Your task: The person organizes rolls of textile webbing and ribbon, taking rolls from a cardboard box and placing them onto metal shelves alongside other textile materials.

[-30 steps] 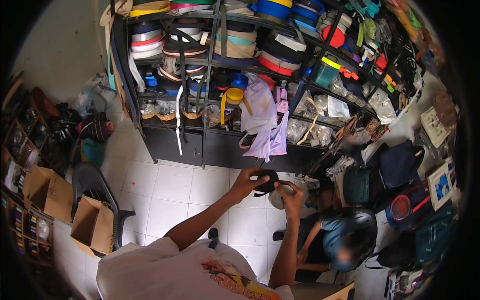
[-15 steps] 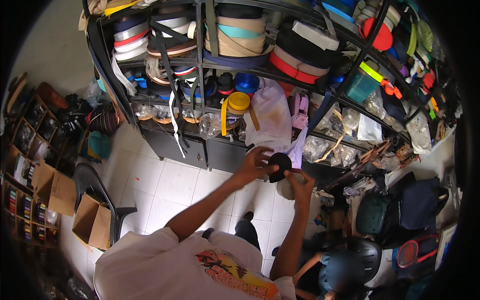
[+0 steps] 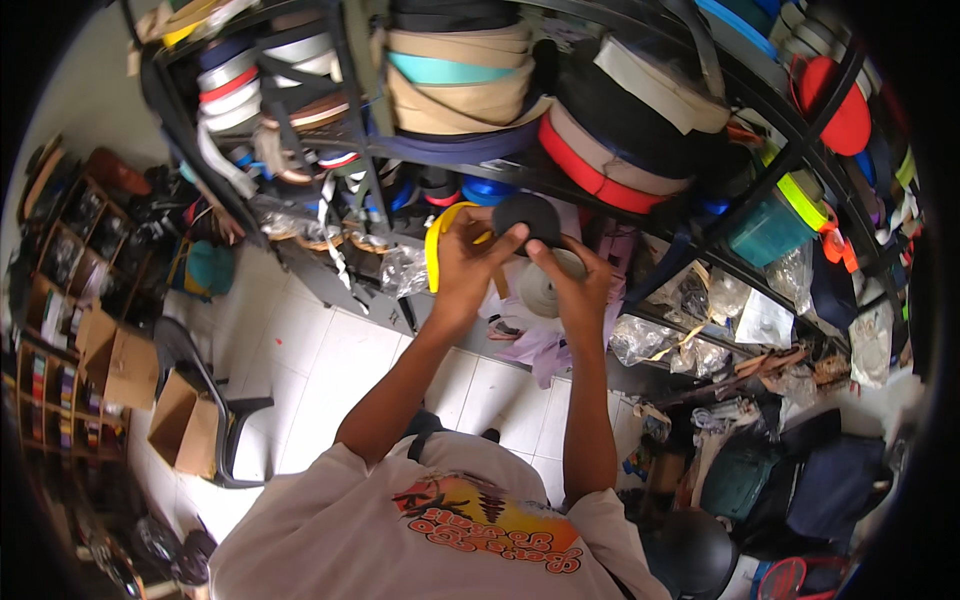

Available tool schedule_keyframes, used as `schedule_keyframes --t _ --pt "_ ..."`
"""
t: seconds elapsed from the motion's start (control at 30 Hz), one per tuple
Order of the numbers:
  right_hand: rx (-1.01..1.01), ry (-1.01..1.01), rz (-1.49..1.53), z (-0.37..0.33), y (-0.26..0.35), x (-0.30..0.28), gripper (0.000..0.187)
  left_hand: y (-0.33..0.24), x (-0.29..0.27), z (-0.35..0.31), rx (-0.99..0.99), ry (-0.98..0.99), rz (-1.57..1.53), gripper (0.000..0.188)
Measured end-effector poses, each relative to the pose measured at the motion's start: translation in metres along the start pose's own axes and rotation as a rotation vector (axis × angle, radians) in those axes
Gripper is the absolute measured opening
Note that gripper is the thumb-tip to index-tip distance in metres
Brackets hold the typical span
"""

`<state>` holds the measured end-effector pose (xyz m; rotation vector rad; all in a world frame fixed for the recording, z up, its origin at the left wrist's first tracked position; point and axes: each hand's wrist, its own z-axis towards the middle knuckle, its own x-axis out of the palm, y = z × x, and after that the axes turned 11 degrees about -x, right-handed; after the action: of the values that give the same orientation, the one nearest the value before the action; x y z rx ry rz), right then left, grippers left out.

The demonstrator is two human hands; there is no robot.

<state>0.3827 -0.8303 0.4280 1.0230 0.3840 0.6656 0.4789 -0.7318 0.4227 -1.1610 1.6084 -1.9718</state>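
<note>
Both my hands are raised in front of the middle shelf. My left hand [image 3: 468, 262] grips the left edge of a black webbing roll [image 3: 526, 221], its thumb pressed on the face. On the other side, my right hand [image 3: 582, 292] has its thumb and fingers against the same roll. A greyish-beige webbing roll [image 3: 541, 288] hangs just below, against my right palm and partly hidden by that hand. Behind my left fingers a yellow webbing roll [image 3: 437, 245] shows in part. Lilac cloth [image 3: 545, 352] drapes below the rolls.
A dark metal shelf rack [image 3: 455, 146] is stacked with beige webbing rolls [image 3: 455, 95] and a red roll [image 3: 610, 172]. On the left, a black chair [image 3: 240, 425] stands beside open cardboard boxes [image 3: 190, 425]. Bags [image 3: 840, 475] are piled at the right.
My hands have risen toward the shelf with the black and greyish-beige rolls. The view has moved closer to the rack. The person at the lower right is out of sight.
</note>
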Motion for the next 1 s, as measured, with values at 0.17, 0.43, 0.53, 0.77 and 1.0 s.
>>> schedule_keyframes --t 0.17,0.43,0.53,0.77,1.0 --pt "0.043 0.046 -0.11 0.028 -0.009 0.003 0.032 -0.019 -0.037 0.033 0.12 0.186 0.352 0.063" --pt "0.058 0.102 -0.231 0.063 0.008 0.009 0.035 -0.066 -0.039 0.093 0.592 0.504 0.859 0.073" --pt "0.172 0.001 -0.257 0.066 0.014 0.017 0.036 -0.069 -0.04 0.106 0.646 0.515 0.826 0.065" --pt "0.236 -0.348 0.299 0.049 0.008 0.02 0.049 -0.084 -0.042 0.138 0.837 0.373 0.913 0.065" --pt "-0.209 -0.434 -0.389 0.07 0.027 0.048 0.049 -0.101 -0.004 0.172 0.983 0.26 1.055 0.054"
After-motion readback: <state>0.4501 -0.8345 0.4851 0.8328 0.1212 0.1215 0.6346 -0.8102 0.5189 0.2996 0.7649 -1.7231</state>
